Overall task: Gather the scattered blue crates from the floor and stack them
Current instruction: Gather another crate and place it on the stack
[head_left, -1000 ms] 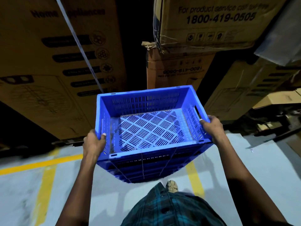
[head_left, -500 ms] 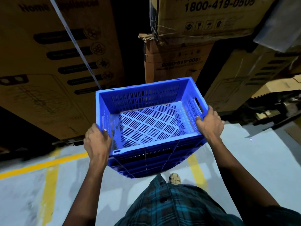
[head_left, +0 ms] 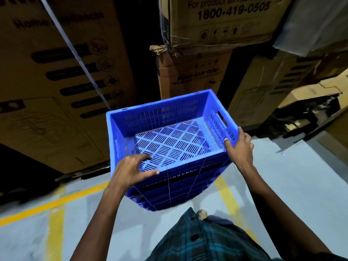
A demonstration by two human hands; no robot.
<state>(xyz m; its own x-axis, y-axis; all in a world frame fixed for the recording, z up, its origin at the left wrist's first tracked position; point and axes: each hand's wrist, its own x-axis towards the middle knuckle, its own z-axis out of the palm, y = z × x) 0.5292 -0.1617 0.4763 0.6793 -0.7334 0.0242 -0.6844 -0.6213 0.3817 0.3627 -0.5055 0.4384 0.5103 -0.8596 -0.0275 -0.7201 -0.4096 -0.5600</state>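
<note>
Head view: top blue crate (head_left: 169, 132) sits between both hands, on a stack of blue crates (head_left: 175, 187) w/ several layers showing below it. Left hand (head_left: 130, 170) grips the near rim at its left corner, fingers hooked inside, thumb outside. Right hand (head_left: 238, 147) is clamped on the right rim near the handle slot. Judging progress: stacking well underway, top crate looks seated. No loose crates in sight on the floor (head_left: 293, 185) around the hands, so can't tell how many are left.
</note>
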